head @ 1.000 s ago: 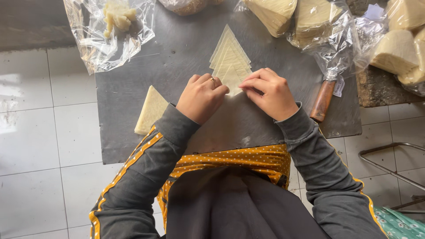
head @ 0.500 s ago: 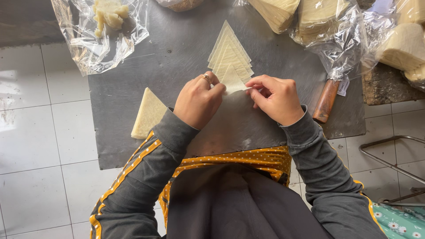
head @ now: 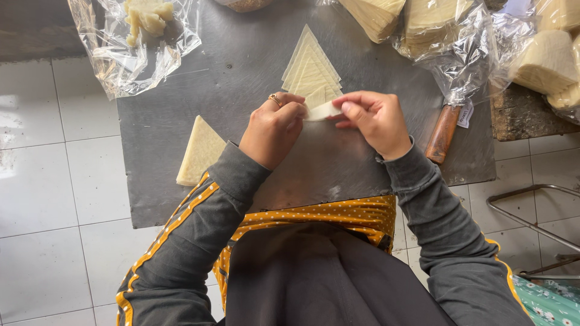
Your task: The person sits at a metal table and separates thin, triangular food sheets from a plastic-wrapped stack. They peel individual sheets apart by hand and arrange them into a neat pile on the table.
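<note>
Closest to the camera, grey sleeves with yellow-orange piping are seen, plus a mustard polka-dot cloth (head: 338, 214) across the lap. Just past that, a thin pale pastry sheet (head: 323, 111) is being pinched between both hands and held a bit above the tabletop, in front of the fanned stack. The left hand (head: 273, 130) is closed on its left edge, a ring showing on one finger; the right hand (head: 376, 119) is closed on the right edge with thumb and fingertips. The sheet looks soft, matte and floppy, folded or curled over on itself.

Right behind the hands, a fanned stack of triangular sheets (head: 312, 72) is laid flat, layered edges visible like steps. Off to the left, a thicker triangular wedge of sheets (head: 200, 151) is lying by the table edge.

The surface is a dull grey metal table (head: 241, 78), scuffed and smudgy. A wooden handle (head: 442, 133) is resting on the right. Further back, a crinkly clear plastic bag (head: 130, 51) with lumpy pale dough (head: 147, 16) in it is seen, and more cream-coloured stacks wrapped in plastic (head: 459, 36) are piled at the far right. Underneath it all, a white tiled floor (head: 36, 181) with grubby grout is visible.
</note>
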